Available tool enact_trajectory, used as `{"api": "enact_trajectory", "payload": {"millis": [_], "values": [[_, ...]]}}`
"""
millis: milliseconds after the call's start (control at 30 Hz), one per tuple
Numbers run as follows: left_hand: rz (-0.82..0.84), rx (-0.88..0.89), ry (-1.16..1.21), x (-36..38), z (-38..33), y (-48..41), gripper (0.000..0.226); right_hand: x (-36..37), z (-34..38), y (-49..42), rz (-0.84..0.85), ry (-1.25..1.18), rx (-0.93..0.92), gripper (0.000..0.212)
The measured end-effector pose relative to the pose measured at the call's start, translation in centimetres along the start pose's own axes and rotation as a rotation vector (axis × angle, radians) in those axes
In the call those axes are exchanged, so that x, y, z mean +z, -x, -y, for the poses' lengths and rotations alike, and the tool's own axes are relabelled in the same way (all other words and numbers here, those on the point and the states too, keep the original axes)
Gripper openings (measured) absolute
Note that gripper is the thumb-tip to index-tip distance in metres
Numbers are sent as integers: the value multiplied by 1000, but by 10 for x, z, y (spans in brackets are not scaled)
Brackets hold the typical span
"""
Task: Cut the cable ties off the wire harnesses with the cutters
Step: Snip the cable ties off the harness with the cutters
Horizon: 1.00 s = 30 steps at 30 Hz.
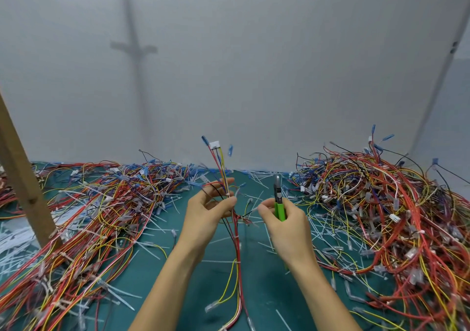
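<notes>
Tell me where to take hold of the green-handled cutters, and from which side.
Grip the cutters by the green handles, coming from the right and below, as the right hand does. They stand upright with the metal blades pointing up, so the handles are the safe lower end.

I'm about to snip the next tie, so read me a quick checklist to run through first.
1. Steady hold: the left hand grips the wire harness upright. Ok.
2. Tool ready: the green-handled cutters are in the right hand. Ok.
3. Target exposed: a white cable tie shows just above the left grip. Ok.
4. Cutter tip at the tie: it is apart and pointing up. Not ok.
5. Blades open: cannot tell.
</notes>
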<state>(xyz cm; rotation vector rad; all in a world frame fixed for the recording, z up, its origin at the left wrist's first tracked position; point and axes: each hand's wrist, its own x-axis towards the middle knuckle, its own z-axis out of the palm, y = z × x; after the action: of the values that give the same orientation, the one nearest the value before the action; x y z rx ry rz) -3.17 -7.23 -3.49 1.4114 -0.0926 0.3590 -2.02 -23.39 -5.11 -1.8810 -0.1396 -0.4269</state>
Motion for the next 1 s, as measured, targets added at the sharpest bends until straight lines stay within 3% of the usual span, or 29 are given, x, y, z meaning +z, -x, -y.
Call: {"api": "enact_trajectory", "payload": {"millis": [233,400,600,733,900,1000], "values": [[73,-32,42,0,-1,0,41,-3,0,-2,-82,6,-8,10],[107,-49,179,-3,-3,-1,34,-5,-2,-2,-72,10,18,9],[94,-81,381,-3,-1,-3,29,-4,2,0,55,-13,-43,11],[113,-58,489,-3,-3,-2,47,2,1,2,183,-46,-49,13],[118,-56,377,-3,-4,-1,61,3,-2,-1,287,-274,-27,20],[109,-66,67,-4,-6,0,59,2,-3,-2,231,-284,-57,23]]}}
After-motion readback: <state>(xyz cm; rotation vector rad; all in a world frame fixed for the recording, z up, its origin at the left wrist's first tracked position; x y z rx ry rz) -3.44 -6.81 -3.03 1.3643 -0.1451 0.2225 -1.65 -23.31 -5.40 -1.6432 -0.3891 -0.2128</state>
